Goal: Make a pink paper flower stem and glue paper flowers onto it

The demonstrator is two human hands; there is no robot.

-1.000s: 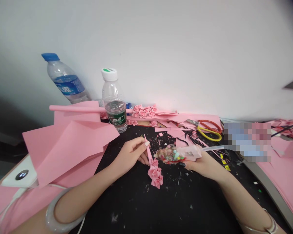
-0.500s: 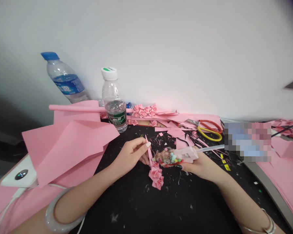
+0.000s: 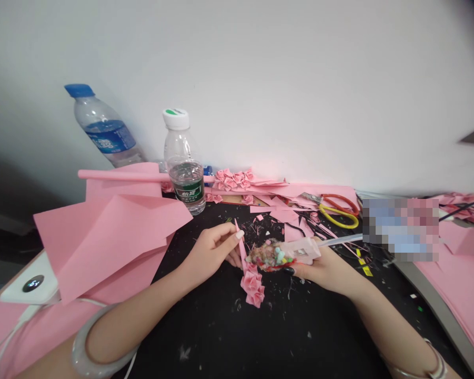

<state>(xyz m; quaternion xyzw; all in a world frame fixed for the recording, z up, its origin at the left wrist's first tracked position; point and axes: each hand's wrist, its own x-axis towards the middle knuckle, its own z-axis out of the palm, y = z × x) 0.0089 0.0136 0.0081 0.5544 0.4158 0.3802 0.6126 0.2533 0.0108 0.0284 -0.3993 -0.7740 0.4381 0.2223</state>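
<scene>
Between the thumb and fingers of my left hand point(image 3: 220, 244) is the thin rolled stem of a pink paper flower point(image 3: 253, 288). Its folded blooms hang downward over the black work surface point(image 3: 237, 337). My right hand point(image 3: 329, 269) is wrapped round a hot glue gun point(image 3: 300, 250), whose front end is crusted with glue and coloured scraps. A clear glue stick point(image 3: 342, 240) juts from its back. The gun's front lies close beside the stem, just above the blooms; whether they touch, I cannot tell. Part of the gun's body is hidden by my right hand.
Pink paper sheets point(image 3: 114, 231) and a white power bank point(image 3: 33, 284) lie left. Two water bottles, one green-labelled point(image 3: 187, 184) and one blue-labelled point(image 3: 106, 134), stand behind. Scissors point(image 3: 337, 210), folded flowers point(image 3: 233, 179) and paper scraps lie at the back. A blurred patch covers something right.
Both hands, the flower and the glue gun stay almost where they were. The view has shifted very slightly, and digits now show on the power bank's display.
</scene>
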